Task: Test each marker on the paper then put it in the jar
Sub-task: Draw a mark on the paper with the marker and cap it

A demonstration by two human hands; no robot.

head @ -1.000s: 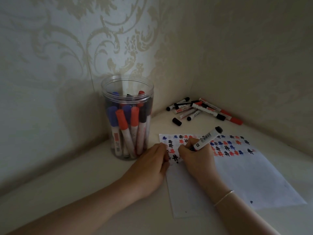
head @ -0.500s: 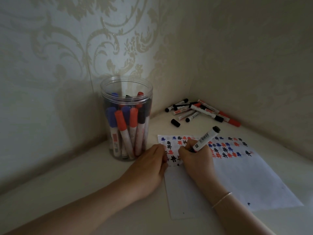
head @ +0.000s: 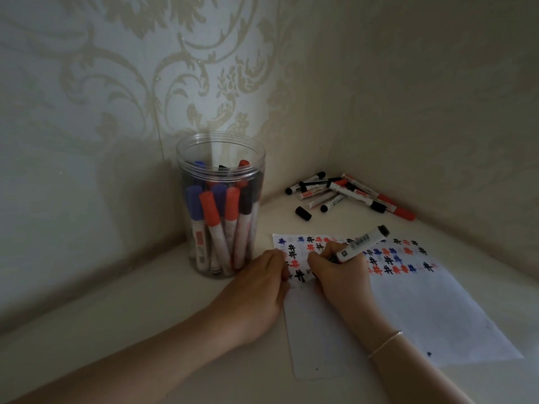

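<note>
Here, the right hand (head: pixel 339 269) is curling its grip round a white-barrelled black marker (head: pixel 360 244), tip down on the white sheet of paper (head: pixel 423 310); the left hand (head: pixel 256 293), fingers loosely bent, is resting on the paper's edge beside the clear plastic jar (head: pixel 220 205).

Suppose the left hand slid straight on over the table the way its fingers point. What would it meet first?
Probably the paper: the left hand points at its near-left edge, fingertips already at or on it. Farther along sits the right hand holding the marker.
</note>
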